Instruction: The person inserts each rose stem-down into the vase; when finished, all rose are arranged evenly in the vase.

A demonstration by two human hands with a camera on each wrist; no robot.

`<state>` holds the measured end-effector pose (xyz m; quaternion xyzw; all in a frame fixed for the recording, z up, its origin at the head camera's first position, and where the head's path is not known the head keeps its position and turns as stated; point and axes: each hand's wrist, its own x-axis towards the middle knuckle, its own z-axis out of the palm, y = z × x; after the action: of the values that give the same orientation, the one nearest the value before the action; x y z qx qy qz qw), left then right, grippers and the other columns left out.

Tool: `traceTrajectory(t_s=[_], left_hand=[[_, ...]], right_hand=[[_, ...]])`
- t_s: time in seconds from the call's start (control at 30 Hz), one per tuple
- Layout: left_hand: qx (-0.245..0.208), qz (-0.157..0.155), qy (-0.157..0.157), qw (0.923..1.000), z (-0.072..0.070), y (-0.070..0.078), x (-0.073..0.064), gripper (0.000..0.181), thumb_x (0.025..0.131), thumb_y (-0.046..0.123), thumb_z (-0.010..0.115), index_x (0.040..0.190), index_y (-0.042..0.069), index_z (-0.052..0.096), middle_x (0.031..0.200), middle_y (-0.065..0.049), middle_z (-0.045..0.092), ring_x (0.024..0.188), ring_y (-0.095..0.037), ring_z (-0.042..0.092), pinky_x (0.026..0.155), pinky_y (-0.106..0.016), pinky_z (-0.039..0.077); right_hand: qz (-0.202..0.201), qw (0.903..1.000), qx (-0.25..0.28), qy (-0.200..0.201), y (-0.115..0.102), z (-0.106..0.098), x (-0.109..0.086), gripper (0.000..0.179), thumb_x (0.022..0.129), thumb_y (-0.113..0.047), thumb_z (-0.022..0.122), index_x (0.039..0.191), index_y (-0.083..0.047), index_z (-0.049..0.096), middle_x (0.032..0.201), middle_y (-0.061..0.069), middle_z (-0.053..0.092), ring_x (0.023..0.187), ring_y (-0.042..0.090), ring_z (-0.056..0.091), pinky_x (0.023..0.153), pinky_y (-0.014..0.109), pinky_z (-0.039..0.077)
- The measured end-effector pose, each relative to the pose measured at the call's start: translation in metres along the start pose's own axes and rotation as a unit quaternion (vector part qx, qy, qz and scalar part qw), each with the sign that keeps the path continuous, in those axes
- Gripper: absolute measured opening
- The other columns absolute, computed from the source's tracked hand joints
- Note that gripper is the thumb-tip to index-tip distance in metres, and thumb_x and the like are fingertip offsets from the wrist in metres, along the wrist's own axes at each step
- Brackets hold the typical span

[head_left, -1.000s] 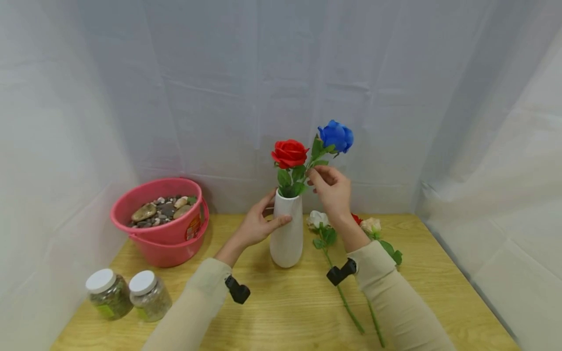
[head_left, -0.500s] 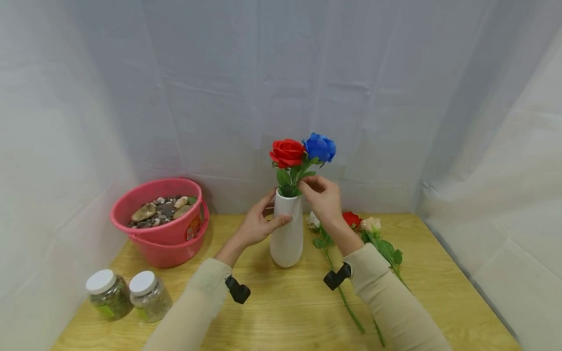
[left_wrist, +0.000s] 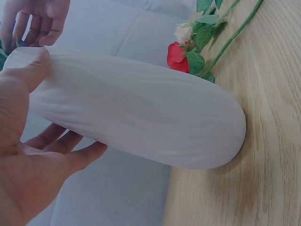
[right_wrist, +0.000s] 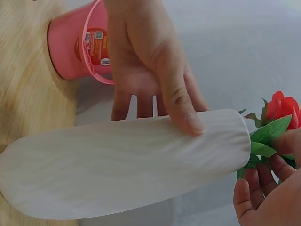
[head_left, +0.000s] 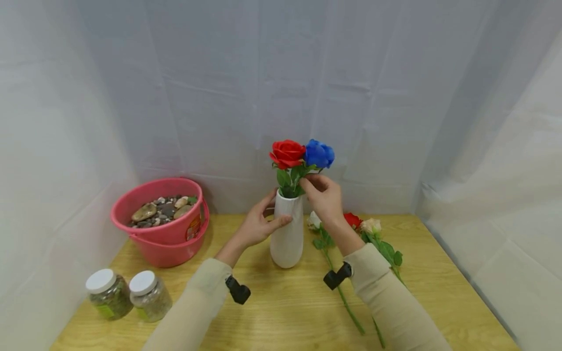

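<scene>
A tall white vase (head_left: pixel 287 241) stands upright on the wooden table. My left hand (head_left: pixel 254 225) grips its upper part, thumb across the near side and fingers behind, as the left wrist view also shows. From the mouth of the vase rises a red rose (head_left: pixel 287 154) with green leaves. Just right of it is a blue rose (head_left: pixel 319 154), whose stem my right hand (head_left: pixel 325 197) pinches right above the rim. In the right wrist view those fingertips (right_wrist: pixel 254 186) are among the leaves (right_wrist: pixel 270 132) at the vase's mouth. The lower stems are hidden inside the vase.
On the table at right lie a white rose (head_left: pixel 313 220), another red rose (head_left: pixel 352 220) and a cream rose (head_left: pixel 371 226). A pink bucket (head_left: pixel 164 251) of stones stands at left, behind two white-lidded jars (head_left: pixel 110 297) (head_left: pixel 151 298). White sheeting (head_left: pixel 219 122) encloses the back and sides.
The right hand has brought the blue rose left and down, so its bloom now sits beside the red one. The left hand and the vase have stayed put.
</scene>
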<state>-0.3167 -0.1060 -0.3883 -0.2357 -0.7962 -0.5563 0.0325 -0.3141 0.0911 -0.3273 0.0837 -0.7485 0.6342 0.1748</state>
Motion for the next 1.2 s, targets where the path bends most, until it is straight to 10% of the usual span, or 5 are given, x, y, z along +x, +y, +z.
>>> traceTrajectory(t_s=[0.57,0.97,1.2], left_hand=[[-0.005,0.003,-0.004,1.0000,0.000,0.002,-0.001,0.087,0.100,0.019,0.075,0.169,0.014,0.023,0.158,-0.023,0.051,0.136,-0.046,0.058,0.108,-0.061,0.052],[-0.005,0.012,-0.005,0.9999,0.000,0.001,-0.002,0.086,0.100,0.017,0.074,0.170,0.017,0.023,0.157,-0.024,0.051,0.136,-0.045,0.058,0.106,-0.061,0.054],[-0.001,0.007,-0.004,1.0000,0.001,0.003,-0.002,0.086,0.100,0.021,0.075,0.169,0.018,0.024,0.157,-0.024,0.051,0.136,-0.046,0.058,0.107,-0.062,0.053]], right_hand=[[-0.007,0.9990,-0.045,-0.006,0.011,0.004,0.006,0.023,0.095,-0.017,0.073,0.108,0.000,0.081,0.108,0.019,0.079,0.094,0.026,0.072,0.076,0.022,0.053],[0.042,0.9981,-0.041,-0.020,0.011,0.006,0.004,0.026,0.094,-0.019,0.071,0.113,-0.005,0.081,0.105,0.015,0.077,0.079,0.013,0.064,0.067,0.023,0.053],[0.074,0.9961,-0.010,-0.048,0.004,-0.004,-0.001,0.032,0.099,-0.027,0.071,0.123,-0.007,0.077,0.116,0.014,0.075,0.099,0.025,0.069,0.086,0.042,0.061]])
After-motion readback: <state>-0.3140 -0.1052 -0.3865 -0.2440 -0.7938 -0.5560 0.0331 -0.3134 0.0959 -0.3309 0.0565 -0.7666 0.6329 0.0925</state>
